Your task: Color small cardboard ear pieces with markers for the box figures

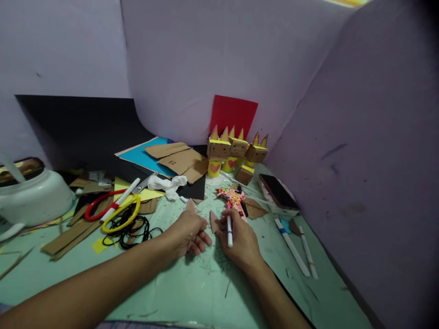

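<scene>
My left hand (192, 232) is closed, its fingers curled, and a small pointed cardboard piece (191, 206) with a pink-purple edge sticks out beyond it. My right hand (242, 238) grips a white marker (229, 232) with a purple band, held nearly upright. By the fingertips of that hand is a second pointed cardboard piece (214, 222), also edged in purple; whether the fingers touch it I cannot tell. Just beyond the right hand lies a bright flower-patterned item (233, 196). Green scribbles mark the light green table cover (192, 297) under the hands.
Cardboard figures (219, 150) with striped horns and yellow bases stand at the back. Left are scissors (113, 210) with red and yellow handles, black cord (132, 233), cardboard strips (73, 235) and a white pot (37, 196). Right are a phone (279, 191) and capped markers (293, 249).
</scene>
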Demonstrator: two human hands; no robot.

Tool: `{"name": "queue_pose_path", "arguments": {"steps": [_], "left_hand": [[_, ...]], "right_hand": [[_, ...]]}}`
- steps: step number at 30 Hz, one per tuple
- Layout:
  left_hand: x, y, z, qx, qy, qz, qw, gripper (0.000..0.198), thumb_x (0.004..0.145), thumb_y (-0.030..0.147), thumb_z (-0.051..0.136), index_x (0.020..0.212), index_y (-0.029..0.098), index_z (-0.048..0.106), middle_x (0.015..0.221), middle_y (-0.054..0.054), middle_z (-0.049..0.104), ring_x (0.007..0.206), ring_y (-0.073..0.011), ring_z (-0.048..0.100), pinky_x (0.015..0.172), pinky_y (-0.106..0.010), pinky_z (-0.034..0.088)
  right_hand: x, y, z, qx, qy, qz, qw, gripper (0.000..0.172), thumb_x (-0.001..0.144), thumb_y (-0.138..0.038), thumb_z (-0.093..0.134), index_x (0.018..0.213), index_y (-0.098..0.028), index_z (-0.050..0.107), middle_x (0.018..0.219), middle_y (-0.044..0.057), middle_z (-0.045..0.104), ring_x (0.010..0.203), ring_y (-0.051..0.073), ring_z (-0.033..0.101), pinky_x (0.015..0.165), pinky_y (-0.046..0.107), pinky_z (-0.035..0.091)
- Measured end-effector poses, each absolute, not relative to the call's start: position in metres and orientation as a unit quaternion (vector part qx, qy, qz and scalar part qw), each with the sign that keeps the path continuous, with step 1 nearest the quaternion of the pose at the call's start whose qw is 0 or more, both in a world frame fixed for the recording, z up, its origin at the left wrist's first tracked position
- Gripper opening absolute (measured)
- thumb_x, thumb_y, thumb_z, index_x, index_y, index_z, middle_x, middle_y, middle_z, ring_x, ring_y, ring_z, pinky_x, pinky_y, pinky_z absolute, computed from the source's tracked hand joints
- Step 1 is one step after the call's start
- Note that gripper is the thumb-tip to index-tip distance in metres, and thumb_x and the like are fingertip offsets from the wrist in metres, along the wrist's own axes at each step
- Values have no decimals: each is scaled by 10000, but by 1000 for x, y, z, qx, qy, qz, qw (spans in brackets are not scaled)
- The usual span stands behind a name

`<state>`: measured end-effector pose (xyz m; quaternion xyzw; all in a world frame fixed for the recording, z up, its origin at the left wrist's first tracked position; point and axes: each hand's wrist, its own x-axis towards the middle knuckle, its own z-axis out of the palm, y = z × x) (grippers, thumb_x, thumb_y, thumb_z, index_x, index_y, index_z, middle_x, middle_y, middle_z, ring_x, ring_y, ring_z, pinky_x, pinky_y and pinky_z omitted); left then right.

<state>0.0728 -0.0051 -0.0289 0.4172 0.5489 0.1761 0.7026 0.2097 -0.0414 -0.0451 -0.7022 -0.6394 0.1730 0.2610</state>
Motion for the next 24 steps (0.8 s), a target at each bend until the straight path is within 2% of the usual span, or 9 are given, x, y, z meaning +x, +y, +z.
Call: {"name": "queue_pose_path", "arguments": {"steps": [6, 9, 14, 18, 21, 24], "left_hand": [[71, 0, -33, 459, 532, 190, 686, 65, 750, 153, 408, 769, 157, 471, 437, 25, 549, 271, -66, 387, 272, -150, 258], [72, -1, -36, 490, 526, 206, 664, 86, 698, 128, 436, 761, 157, 486, 451, 42, 550, 286, -64, 397, 288, -155, 274], [78, -3, -46, 553, 538, 218, 597, 39, 598, 122, 519, 608, 160, 520, 341, 64, 476, 232, -69, 316, 279, -189, 197], [84, 0, -57, 591, 544, 253, 539, 161, 551, 128, 595, 456, 182, 477, 270, 85, 378, 260, -68, 297, 332, -214, 223], [87, 4, -64, 606, 533, 289, 515, 292, 614, 210, 607, 388, 194, 423, 278, 82, 346, 325, -71, 327, 418, -222, 319], [88, 6, -68, 616, 513, 314, 509, 369, 666, 298, 590, 365, 190, 406, 303, 70, 358, 369, -73, 337, 468, -222, 347]], "right_hand": [[210, -41, -46, -701, -639, 181, 260, 352, 672, -109, 589, 984, -224, 472, 848, 10, 683, 750, 197, 625, 594, 253, 355], [212, -41, -49, -697, -641, 180, 264, 379, 674, -112, 592, 1014, -226, 470, 859, 6, 680, 743, 197, 622, 599, 257, 351], [210, -42, -45, -700, -636, 191, 264, 367, 672, -111, 584, 1006, -214, 472, 847, 16, 680, 742, 204, 619, 589, 261, 345], [211, -42, -46, -697, -630, 201, 276, 361, 659, -96, 564, 988, -217, 476, 817, 11, 676, 720, 203, 609, 587, 267, 346], [215, -39, -55, -666, -626, 229, 334, 354, 652, -125, 560, 979, -223, 469, 784, 3, 652, 677, 181, 592, 596, 270, 374], [218, -36, -63, -598, -584, 319, 447, 373, 606, -163, 572, 955, -220, 453, 792, -3, 621, 670, 161, 578, 595, 262, 409]]}}
